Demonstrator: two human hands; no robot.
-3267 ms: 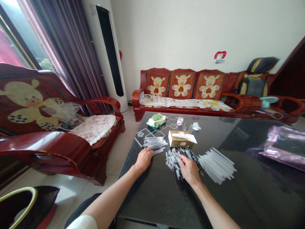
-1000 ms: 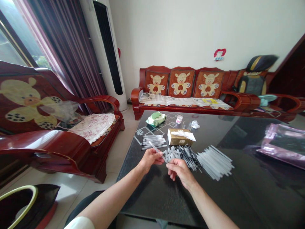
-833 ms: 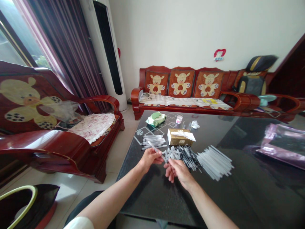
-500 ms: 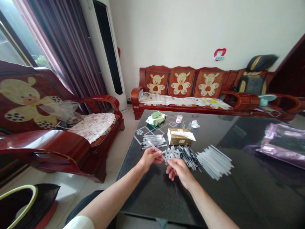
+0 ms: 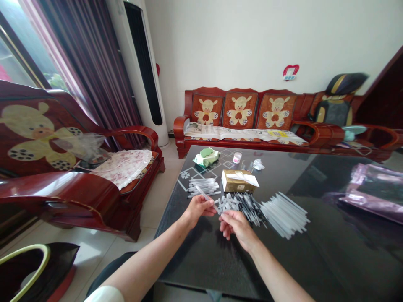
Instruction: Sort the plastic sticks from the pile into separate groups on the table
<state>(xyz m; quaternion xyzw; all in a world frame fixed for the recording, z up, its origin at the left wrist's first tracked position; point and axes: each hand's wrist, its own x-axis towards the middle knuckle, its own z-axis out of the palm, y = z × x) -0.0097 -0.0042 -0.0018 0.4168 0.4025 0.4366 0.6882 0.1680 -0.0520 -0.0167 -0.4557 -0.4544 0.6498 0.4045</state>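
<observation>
The left hand (image 5: 199,209) is pinching a thin pale tube (image 5: 203,193) between its fingers, and the tube is pointing up and to the left, above the worktop (image 5: 204,256). The right hand (image 5: 234,224) is staying just beside, near the lower end of this tube. Its thumb and forefinger are pressing together at the tips, while the other fingers are curling under (whether something small is lying between the tips, I cannot tell).

Behind the left hand, a pile of pale tubes (image 5: 203,185) is lying flat on the worktop. Just behind the right hand, a heap of dark thin sticks (image 5: 250,207) is resting, with many light ends showing on its left side. To the right of this heap, a fan of whitish tubes (image 5: 286,216) is spreading. A gold tissue box (image 5: 237,184) is standing behind the heap, with a white tissue coming out. Farther back, a green wipes pack (image 5: 206,158), a small cup (image 5: 237,157) and a crumpled white tissue (image 5: 258,164) are sitting.
</observation>
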